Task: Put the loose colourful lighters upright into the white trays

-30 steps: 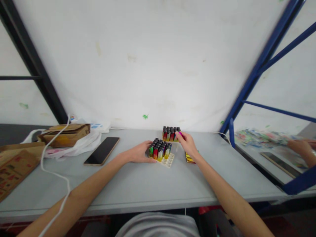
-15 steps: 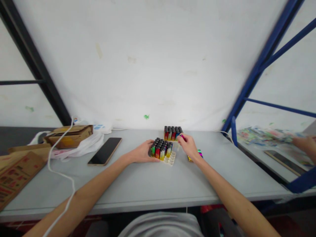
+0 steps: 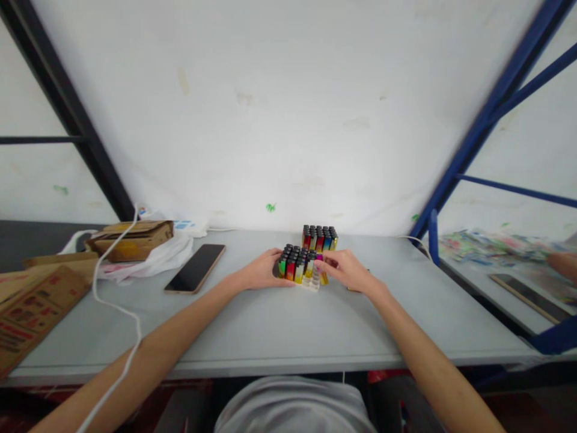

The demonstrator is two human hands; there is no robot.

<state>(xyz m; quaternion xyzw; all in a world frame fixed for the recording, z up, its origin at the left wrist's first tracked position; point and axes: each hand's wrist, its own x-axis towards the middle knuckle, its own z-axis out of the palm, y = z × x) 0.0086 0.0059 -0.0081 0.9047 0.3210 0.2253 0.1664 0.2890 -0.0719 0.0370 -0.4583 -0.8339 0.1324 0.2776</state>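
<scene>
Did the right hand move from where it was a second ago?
Yes. The right hand was up by the back block of lighters; it has come nearer and leftward, to the right edge of the near tray of lighters that the left hand steadies.

Two lighter trays, one phone

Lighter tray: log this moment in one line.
left hand steadies lighter tray | right hand at tray's right edge, pink lighter in fingers

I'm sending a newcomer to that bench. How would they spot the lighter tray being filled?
On the grey table, look centre-back, right of the phone. Two clusters of black-capped lighters stand there; it is the nearer tray, between the left hand and right hand. Unlike the rear block, it shows empty white slots.
</scene>
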